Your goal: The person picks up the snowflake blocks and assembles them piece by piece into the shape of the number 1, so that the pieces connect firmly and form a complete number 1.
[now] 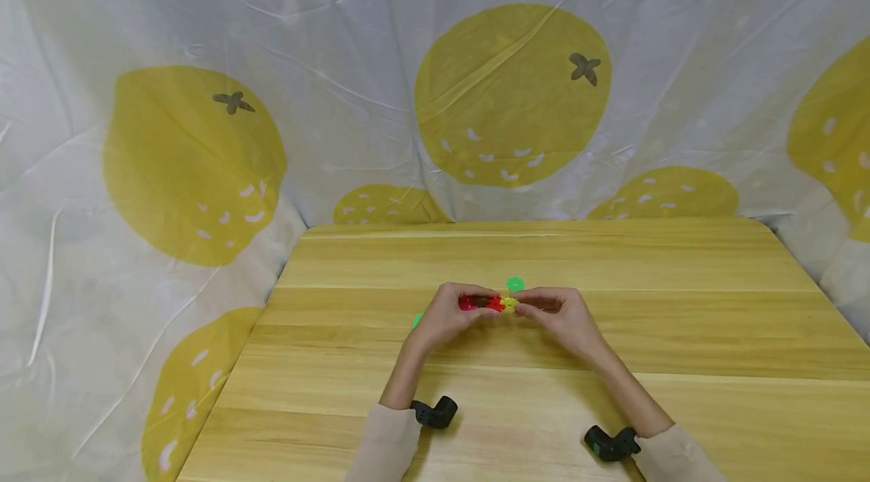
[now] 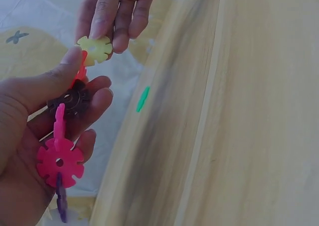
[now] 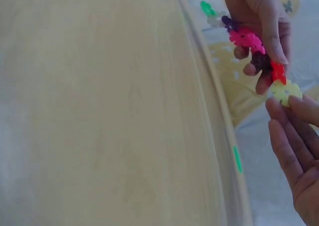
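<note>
A chain of notched plastic discs lies along my left hand (image 1: 445, 316), whose thumb and fingers grip it near the red disc (image 2: 81, 69). Behind the red one come a dark brown disc (image 2: 72, 100), pink discs (image 2: 60, 161) and a purple disc (image 2: 61, 198); in the right wrist view a white disc and a green disc (image 3: 207, 8) continue the far end. My right hand (image 1: 560, 316) pinches a yellow disc (image 2: 94, 50) between thumb and fingers. The yellow disc's edge meets the red disc; how deeply their slots join I cannot tell.
A loose green disc (image 1: 515, 284) lies on the wooden table (image 1: 680, 331) just beyond the hands. Black wrist cameras (image 1: 436, 412) stick out from both forearms. A white cloth (image 1: 353, 89) with yellow lemon-like fruit prints hangs behind and left of the table.
</note>
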A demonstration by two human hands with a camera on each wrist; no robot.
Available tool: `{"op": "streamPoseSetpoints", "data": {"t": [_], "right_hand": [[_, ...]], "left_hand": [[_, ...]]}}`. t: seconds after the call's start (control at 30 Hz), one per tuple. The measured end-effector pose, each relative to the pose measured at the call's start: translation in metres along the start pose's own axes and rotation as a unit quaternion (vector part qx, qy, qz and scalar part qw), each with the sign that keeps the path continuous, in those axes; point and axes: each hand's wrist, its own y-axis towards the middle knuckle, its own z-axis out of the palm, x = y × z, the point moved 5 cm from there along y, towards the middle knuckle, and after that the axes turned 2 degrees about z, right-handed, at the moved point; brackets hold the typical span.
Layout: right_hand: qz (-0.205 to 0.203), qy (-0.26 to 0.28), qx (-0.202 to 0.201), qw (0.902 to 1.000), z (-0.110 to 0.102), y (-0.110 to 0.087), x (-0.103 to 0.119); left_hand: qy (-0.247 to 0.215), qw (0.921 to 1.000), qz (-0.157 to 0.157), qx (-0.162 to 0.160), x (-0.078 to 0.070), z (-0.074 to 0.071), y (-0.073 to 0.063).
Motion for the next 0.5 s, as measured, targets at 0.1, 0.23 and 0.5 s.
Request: {"op": "streamPoseSetpoints", "data": {"t": [0.1,0.23,0.5], "right_hand": [[-0.001,0.021,0.004,0.9998,0.0014,-0.0003,0.0008],[0.007,0.056,0.007,0.9984,0.0036,-0.0002,0.0015],[0.041,0.116,0.003,0.9924,0.0071,0.0007,-0.0023]], "left_hand": [[0.010,0.9999,0.005,0.012,0.0003,0.0002,0.0000],[0.022,0.9995,0.009,0.022,0.0010,0.0000,0.0001],[0.058,0.9975,0.038,0.008,-0.0037,0.0008,0.0009]]}}
